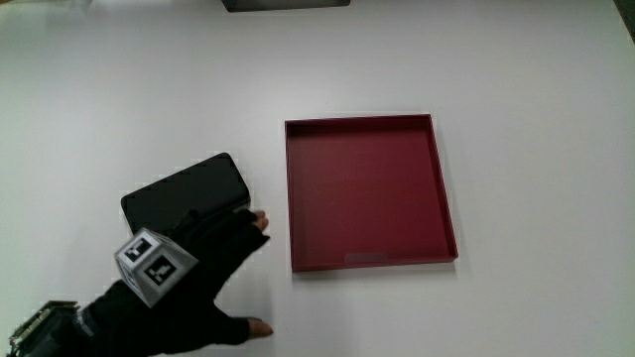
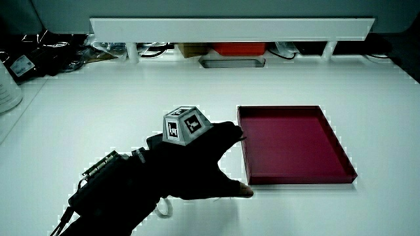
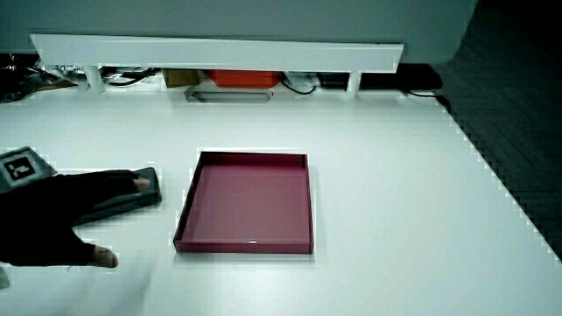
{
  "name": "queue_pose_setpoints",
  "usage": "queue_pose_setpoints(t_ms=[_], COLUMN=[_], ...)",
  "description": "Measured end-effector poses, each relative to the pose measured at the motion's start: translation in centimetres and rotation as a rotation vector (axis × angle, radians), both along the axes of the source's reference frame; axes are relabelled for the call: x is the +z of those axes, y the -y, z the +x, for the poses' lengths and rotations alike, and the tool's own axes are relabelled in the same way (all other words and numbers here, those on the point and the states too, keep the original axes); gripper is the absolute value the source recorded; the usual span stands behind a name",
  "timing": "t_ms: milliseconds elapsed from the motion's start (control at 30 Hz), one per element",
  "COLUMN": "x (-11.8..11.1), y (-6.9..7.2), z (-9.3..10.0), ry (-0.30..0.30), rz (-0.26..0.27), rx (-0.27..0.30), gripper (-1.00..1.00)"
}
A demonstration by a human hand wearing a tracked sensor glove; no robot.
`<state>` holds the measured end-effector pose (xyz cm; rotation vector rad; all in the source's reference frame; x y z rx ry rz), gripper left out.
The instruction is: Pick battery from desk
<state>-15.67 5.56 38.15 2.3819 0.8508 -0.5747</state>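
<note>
A flat black battery pack (image 1: 184,193) lies on the white desk beside the red tray (image 1: 437,178). The gloved hand (image 1: 203,268) reaches over the end of the battery nearer to the person, fingers spread, thumb held apart, fingertips resting on or just above it. A patterned cube (image 1: 152,264) sits on the hand's back. In a side view the battery (image 3: 132,195) shows partly under the fingers of the hand (image 3: 61,215). In another side view the hand (image 2: 197,164) hides the battery.
The red tray (image 2: 341,154) is shallow, square and holds nothing; it also shows in a side view (image 3: 303,206). A low white partition (image 2: 230,29) runs along the desk, with cables and small items under it. A grey object (image 1: 286,4) sits at the desk's edge.
</note>
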Motion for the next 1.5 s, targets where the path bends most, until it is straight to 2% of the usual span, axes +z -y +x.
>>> queue_pose_setpoints(t_ms=[33,67,100,133,200,300,333,367,400,433,500,533,567,600,633,667,700,800,967,1000,1033,1167,1333,1367,1433,1500], x=[-0.1,-0.6,-1.0,-1.0,-1.1,-1.1,-0.6,-0.4,-0.2,0.7,1.1,1.5,1.7,4.2,2.5,4.2,4.2,5.3,7.2,7.5,7.9,9.3,10.9,10.4,11.0,11.6], y=[0.3,0.6,0.9,1.2,1.7,2.8,3.1,3.5,3.8,4.0,4.6,4.8,5.1,5.1,5.4,5.6,5.8,6.4,7.3,7.4,7.4,7.5,7.6,7.6,7.6,7.5], z=[-0.3,-0.6,-0.8,-1.2,-2.1,-3.1,-3.8,-4.1,-4.5,-4.9,-5.2,-5.3,-5.3,-6.7,-5.7,-6.6,-6.6,-7.1,-7.9,-8.0,-8.2,-8.6,-8.8,-8.4,-8.6,-8.7], ry=[-0.012,0.037,0.058,0.029,0.090,0.096,0.067,0.075,0.072,0.030,0.063,0.055,0.075,0.101,0.112,0.117,0.141,0.163,0.217,0.213,0.234,0.256,0.294,0.304,0.313,0.339], rz=[0.001,0.030,0.076,0.068,0.055,0.105,0.038,-0.021,-0.025,-0.075,-0.073,-0.077,-0.050,-0.070,-0.072,-0.088,-0.087,-0.121,-0.164,-0.188,-0.191,-0.239,-0.269,-0.266,-0.291,-0.287], rx=[-0.022,-0.036,-0.026,-0.045,-0.153,-0.151,-0.216,-0.267,-0.293,-0.333,-0.344,-0.354,-0.346,-0.321,-0.376,-0.352,-0.357,-0.393,-0.419,-0.429,-0.434,-0.455,-0.466,-0.493,-0.501,-0.492], gripper=[0.00,0.00,0.00,0.00,0.00,0.00,0.00,0.00,0.00,0.00,0.00,0.00,0.00,0.00,0.00,0.00,0.00,0.00,0.00,0.00,0.00,0.00,0.00,0.00,0.00,0.00])
